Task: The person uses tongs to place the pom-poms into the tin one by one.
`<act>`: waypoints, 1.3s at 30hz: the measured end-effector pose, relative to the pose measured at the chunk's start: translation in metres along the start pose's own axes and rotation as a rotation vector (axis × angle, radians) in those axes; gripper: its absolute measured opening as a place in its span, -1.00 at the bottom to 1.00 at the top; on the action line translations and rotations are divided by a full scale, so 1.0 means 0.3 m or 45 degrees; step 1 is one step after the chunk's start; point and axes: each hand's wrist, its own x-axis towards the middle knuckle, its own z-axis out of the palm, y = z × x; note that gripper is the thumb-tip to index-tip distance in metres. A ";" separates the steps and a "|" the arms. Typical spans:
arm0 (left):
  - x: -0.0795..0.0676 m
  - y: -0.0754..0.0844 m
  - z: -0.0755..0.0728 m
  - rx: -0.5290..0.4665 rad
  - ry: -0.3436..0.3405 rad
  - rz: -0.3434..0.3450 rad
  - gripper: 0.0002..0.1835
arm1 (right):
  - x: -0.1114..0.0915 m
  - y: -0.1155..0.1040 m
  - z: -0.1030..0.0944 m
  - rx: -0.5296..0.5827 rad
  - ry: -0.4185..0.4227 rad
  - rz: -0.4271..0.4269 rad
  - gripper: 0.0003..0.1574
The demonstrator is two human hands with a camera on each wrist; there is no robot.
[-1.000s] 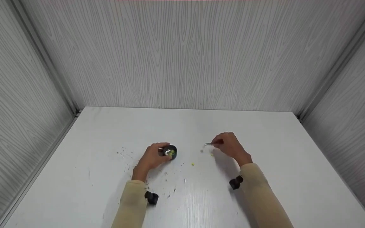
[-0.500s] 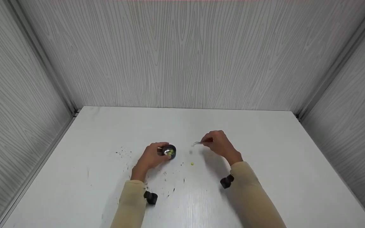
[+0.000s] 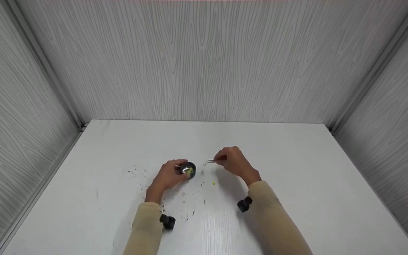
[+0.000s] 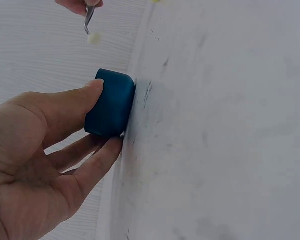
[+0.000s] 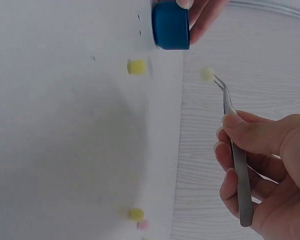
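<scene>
1. While your right hand grips the tweezers between thumb and fingers, their bent tips pinch a ball: small, round, pale and cream-coloured.
2. You have that ball in the air above the table, to the right of the cup and apart from it. The tweezers are slim, grey metal.
3. Near the cup, on your side of the ball, a yellow bead lies on the table. Farther off, the right wrist view shows you a second yellow bead and a pink bead just beside each other.
4. Dark specks are scattered around your left forearm; grained panels stand behind and at both sides.
5. Your left hand grips the cup, thumb on the near side, fingers on the far side. Your thumb overlaps part of it in the head view.
6. The cup is blue outside and shiny inside, its mouth facing up. In it you have several yellow-green pieces; they are too small to count.
</scene>
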 end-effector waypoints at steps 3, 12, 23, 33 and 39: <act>0.000 0.003 0.002 -0.001 0.005 -0.001 -0.40 | 0.012 -0.020 0.010 0.020 -0.007 -0.009 -0.84; 0.006 0.000 0.010 -0.035 -0.001 -0.010 -0.40 | 0.036 -0.065 0.049 0.014 -0.029 -0.044 -0.84; 0.005 -0.004 0.007 -0.027 0.005 0.009 -0.40 | 0.067 -0.113 0.097 -0.061 -0.067 -0.105 -0.82; 0.004 -0.001 0.002 -0.007 0.013 0.029 -0.41 | 0.075 -0.116 0.121 -0.077 -0.095 -0.125 -0.82; 0.005 -0.004 -0.001 -0.013 0.023 0.052 -0.41 | 0.075 -0.116 0.121 -0.088 -0.085 -0.139 -0.83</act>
